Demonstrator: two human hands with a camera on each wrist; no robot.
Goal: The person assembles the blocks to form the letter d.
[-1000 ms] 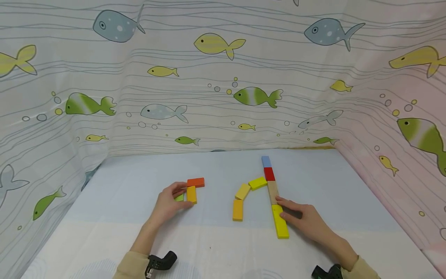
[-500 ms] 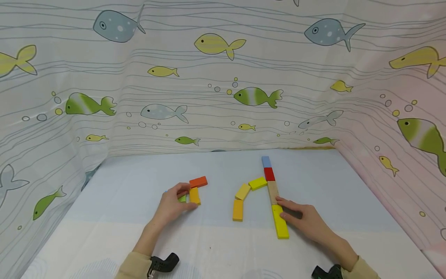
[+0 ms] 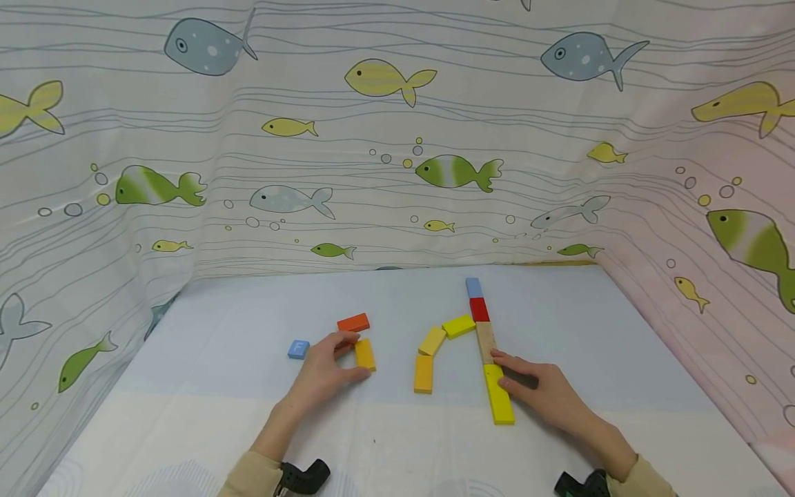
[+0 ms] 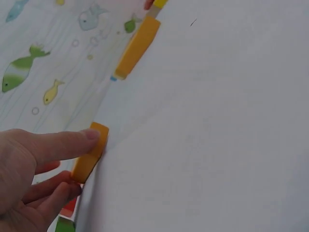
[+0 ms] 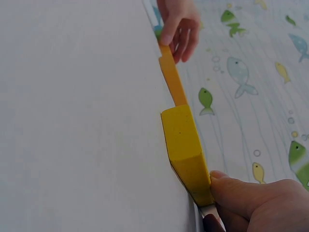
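Note:
My left hand (image 3: pixel 324 371) pinches a small orange-yellow block (image 3: pixel 365 355) between thumb and fingers. In the left wrist view the thumb lies along one end of that block (image 4: pixel 91 153). Just behind it lies a red-orange block (image 3: pixel 353 322), and a green block (image 4: pixel 64 224) shows below the fingers in the left wrist view. My right hand (image 3: pixel 553 390) rests against the right side of a straight row. Its thumb touches the long yellow block (image 3: pixel 499 404), and its forefinger reaches the plain wooden block (image 3: pixel 486 342). Red (image 3: pixel 479 310) and light blue (image 3: pixel 474 288) blocks continue the row.
A blue block (image 3: pixel 299 349) lies left of my left hand. From the row, a yellow block (image 3: pixel 459 326), a pale yellow block (image 3: pixel 432 341) and an orange-yellow block (image 3: pixel 424 374) curve leftward. A fish-print curtain (image 3: pixel 373 152) stands behind the table.
My left hand has slid right with the orange-yellow block, uncovering the blue block. The red-orange block has shifted slightly right and tilted. My right hand and the row stay put.

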